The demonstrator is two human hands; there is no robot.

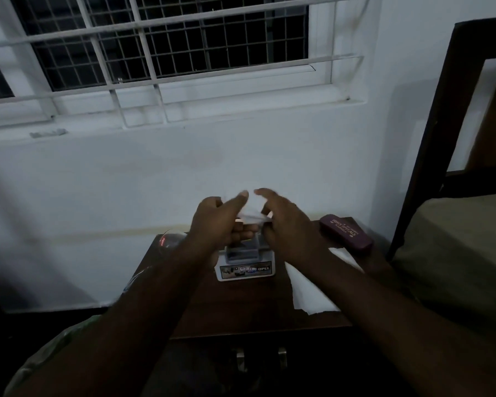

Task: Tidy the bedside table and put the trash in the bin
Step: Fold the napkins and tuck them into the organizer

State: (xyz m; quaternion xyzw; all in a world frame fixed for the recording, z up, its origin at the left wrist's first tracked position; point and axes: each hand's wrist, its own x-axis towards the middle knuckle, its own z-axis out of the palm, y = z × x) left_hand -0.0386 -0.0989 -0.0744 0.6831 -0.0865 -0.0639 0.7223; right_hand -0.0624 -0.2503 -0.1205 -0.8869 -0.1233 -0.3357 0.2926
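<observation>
Both my hands are raised above the dark wooden bedside table (pixel 241 310) and hold one small white piece of paper (pixel 251 212) between them. My left hand (pixel 221 224) pinches its left side with thumb and fingers. My right hand (pixel 287 224) grips its right side. The paper looks creased and partly folded; the fingers hide much of it. Under the hands stands a small white box with a printed "OPEL" label (pixel 245 267). A larger white paper sheet (pixel 307 293) lies flat on the table's right part.
A maroon spectacle case (pixel 345 233) lies at the table's back right corner. Clear plastic (pixel 169 240) sits at the back left. A bed with a dark headboard (pixel 441 138) stands to the right. A greenish plastic bag (pixel 49 359) is at lower left. Two drawer handles (pixel 259 361) show below the tabletop.
</observation>
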